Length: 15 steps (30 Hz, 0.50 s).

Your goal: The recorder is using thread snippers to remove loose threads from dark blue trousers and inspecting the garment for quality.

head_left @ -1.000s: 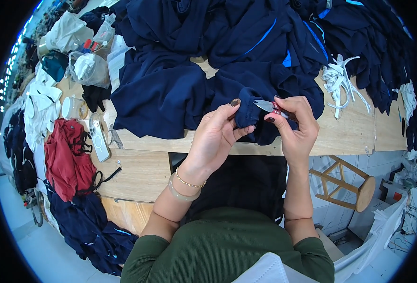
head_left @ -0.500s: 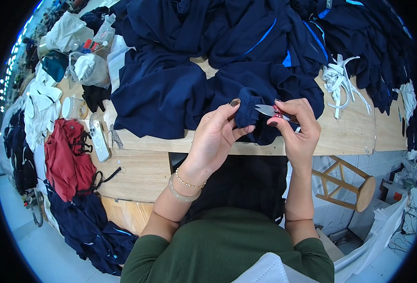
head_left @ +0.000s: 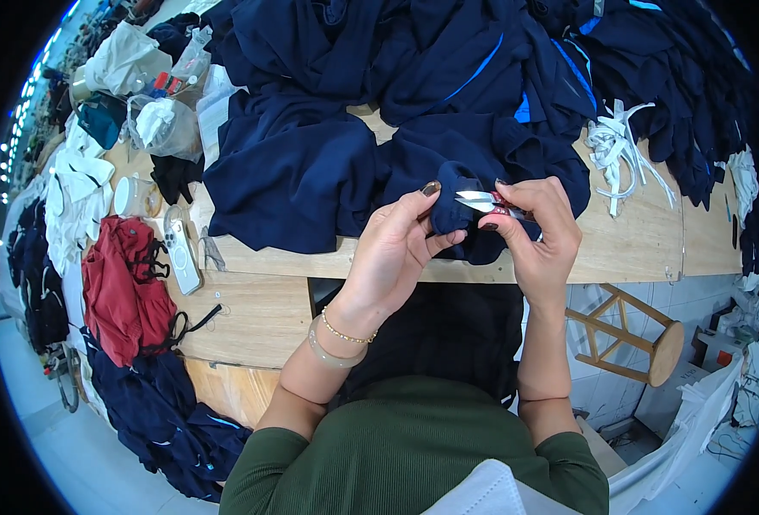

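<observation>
My left hand (head_left: 396, 236) pinches the gathered cuff of a navy blue garment (head_left: 298, 167) that lies spread over the table edge. Thumb and fingers hold the cuff open as a loop. In my right hand (head_left: 541, 225) is a pair of thread snips (head_left: 478, 202), gripped between thumb and fingers. Its pointed silver blades lie against the cuff's fabric, just right of my left thumb. Red shows on the snips near my fingers; the rest of the handle is mostly hidden. Whether a thread is between the blades I cannot tell.
More navy garments (head_left: 448, 51) cover the far table (head_left: 628, 245). White strips (head_left: 617, 150) lie at right. A phone (head_left: 180, 251), a jar (head_left: 136, 196), red cloth (head_left: 124, 292) and a plastic bag (head_left: 163, 127) sit at left. A wooden stool (head_left: 664, 352) lies tipped below, right.
The snips have shifted slightly left, and their blades now show wider against the cuff. My right hand moved a little left with them; my left hand keeps its hold.
</observation>
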Available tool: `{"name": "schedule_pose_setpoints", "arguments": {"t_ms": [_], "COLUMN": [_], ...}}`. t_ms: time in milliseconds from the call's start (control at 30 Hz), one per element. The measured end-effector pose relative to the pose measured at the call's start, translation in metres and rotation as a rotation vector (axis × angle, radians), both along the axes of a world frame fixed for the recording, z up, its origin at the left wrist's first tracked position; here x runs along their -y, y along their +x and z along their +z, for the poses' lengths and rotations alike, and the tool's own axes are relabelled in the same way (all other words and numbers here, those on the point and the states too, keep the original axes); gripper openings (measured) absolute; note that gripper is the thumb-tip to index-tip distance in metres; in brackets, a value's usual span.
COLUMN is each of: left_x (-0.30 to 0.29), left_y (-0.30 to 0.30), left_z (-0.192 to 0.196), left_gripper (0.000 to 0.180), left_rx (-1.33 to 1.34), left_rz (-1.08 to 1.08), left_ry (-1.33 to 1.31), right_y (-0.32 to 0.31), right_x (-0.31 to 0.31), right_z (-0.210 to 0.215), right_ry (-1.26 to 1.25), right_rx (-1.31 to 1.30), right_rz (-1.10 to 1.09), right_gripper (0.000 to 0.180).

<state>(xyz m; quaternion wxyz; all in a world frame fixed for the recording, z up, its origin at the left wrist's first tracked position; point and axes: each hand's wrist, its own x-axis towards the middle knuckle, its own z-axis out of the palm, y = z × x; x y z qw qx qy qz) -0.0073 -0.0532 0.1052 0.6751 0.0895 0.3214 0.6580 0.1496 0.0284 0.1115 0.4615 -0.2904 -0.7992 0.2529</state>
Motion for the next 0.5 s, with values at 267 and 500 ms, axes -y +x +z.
{"name": "schedule_pose_setpoints", "arguments": {"t_ms": [267,500], "left_x": [0.001,0.001], "left_y": [0.000,0.003], "left_z": [0.003,0.005], "left_gripper": [0.025,0.023], "left_rx": [-0.163,-0.204], "left_rz": [0.066,0.099], "left_ry": [0.023,0.034], "right_y": [0.001,-0.003], "right_x": [-0.002,-0.003], "right_z": [0.008,0.011], "right_ry": [0.046,0.090], "right_rx": [0.045,0.087], "right_rz": [-0.010,0.031], "right_gripper": [0.029,0.026]}}
